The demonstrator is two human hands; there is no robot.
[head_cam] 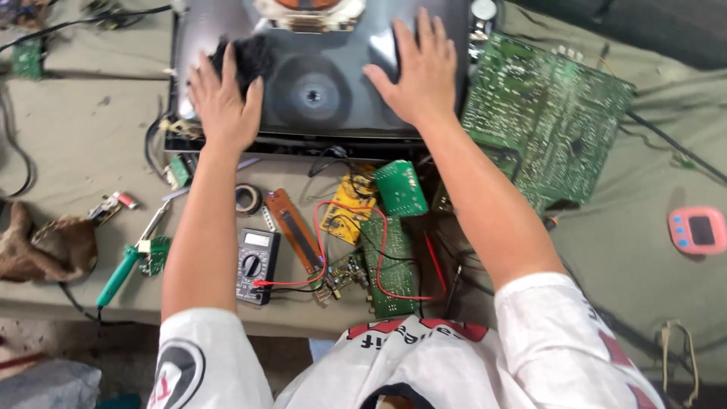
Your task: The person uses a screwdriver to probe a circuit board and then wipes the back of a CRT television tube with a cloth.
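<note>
While both hands sit on the dark glass cooktop panel (326, 91) at the far side of the bench (83, 136), they do different things. The left hand (223, 102) presses a black cloth (246, 57) against the glass, fingers curled over it. The right hand (416, 72) lies flat and spread, gripping nothing. One round ring mark (310, 92) shows on the panel between them. Circuit boards: I count one big green one (549, 121) to the right, two smaller green ones (400, 188) (390, 265) and one yellow one (348, 204) in front. Also one digital multimeter (254, 265) with red and black leads, one green-handled soldering iron (121, 273), one roll of tape (248, 198) and one pink timer (697, 229).
</note>
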